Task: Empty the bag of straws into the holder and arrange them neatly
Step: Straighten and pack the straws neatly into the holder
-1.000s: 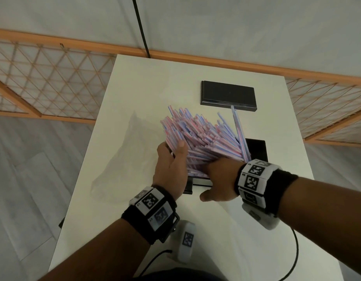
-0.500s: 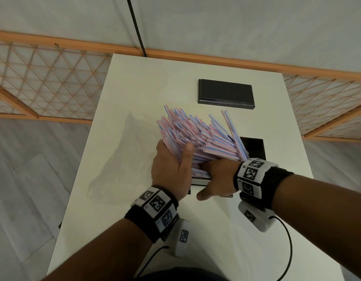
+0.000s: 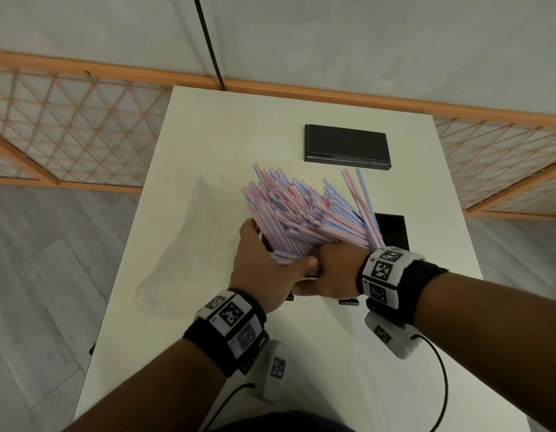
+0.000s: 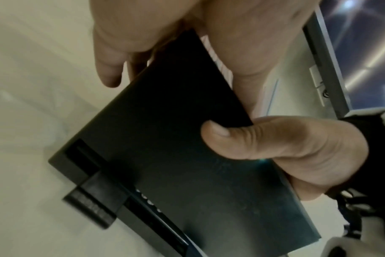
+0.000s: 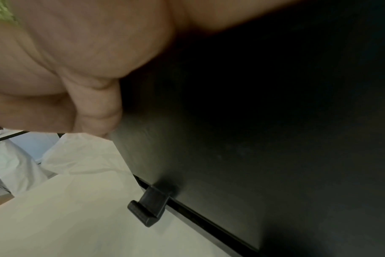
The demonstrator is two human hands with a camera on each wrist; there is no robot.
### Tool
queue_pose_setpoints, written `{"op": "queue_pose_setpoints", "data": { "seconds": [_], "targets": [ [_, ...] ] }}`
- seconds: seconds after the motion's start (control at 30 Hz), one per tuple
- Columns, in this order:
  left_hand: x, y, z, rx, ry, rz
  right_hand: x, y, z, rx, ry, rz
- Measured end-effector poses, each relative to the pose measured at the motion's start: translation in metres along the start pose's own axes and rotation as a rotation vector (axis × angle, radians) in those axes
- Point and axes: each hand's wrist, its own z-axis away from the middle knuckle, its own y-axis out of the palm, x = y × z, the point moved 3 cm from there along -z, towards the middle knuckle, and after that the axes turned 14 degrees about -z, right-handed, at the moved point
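A thick bundle of pink-and-blue striped straws (image 3: 301, 210) fans up and away out of the black holder (image 3: 392, 229) in the middle of the white table (image 3: 208, 135). My left hand (image 3: 264, 260) wraps the bundle's left side, its thumb laid across the near straw ends. My right hand (image 3: 333, 269) curls over the holder's near rim at the base of the straws. In the left wrist view its thumb (image 4: 231, 137) presses the holder's front wall (image 4: 165, 147). Two loose straws (image 3: 361, 194) stick up on the right. The right wrist view shows the holder's dark wall (image 5: 253, 121).
The empty clear bag (image 3: 183, 244) lies flat on the table left of the holder. A black rectangular lid (image 3: 347, 146) sits at the far side. A black cable (image 3: 442, 385) trails from my right wrist along the table's near right part. A small black foot (image 5: 147, 210) juts from the holder's base.
My left thumb has slid from on top of the straws across their near ends to meet my right hand. The bundle has been squeezed tighter and leans more to the left.
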Motion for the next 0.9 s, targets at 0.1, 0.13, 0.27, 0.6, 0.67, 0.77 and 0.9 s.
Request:
{"op": "queue_pose_setpoints", "data": {
  "seconds": [0.1, 0.13, 0.27, 0.6, 0.67, 0.77, 0.9],
  "targets": [
    [0.005, -0.001, -0.001, -0.064, 0.012, -0.053, 0.003, -0.004, 0.007, -0.043, -0.033, 0.015],
    [0.005, -0.001, -0.002, -0.074, 0.025, -0.059, 0.004, -0.006, 0.010, -0.071, -0.047, 0.018],
    [-0.002, 0.000, -0.005, -0.091, 0.063, -0.036, 0.005, -0.009, 0.018, -0.125, -0.095, 0.014],
    [-0.003, -0.005, -0.004, -0.135, 0.064, -0.492, 0.003, 0.004, 0.019, -0.101, -0.018, -0.040],
    [0.002, -0.004, -0.004, -0.120, 0.058, -0.294, 0.006, 0.006, 0.019, -0.102, -0.048, -0.111],
    [0.001, 0.002, 0.000, -0.056, 0.029, -0.005, 0.007, 0.006, 0.020, -0.146, -0.098, -0.195],
    [-0.003, 0.003, 0.000, -0.052, -0.056, 0.169, 0.006, 0.001, 0.023, -0.175, -0.152, -0.215]
  ]
}}
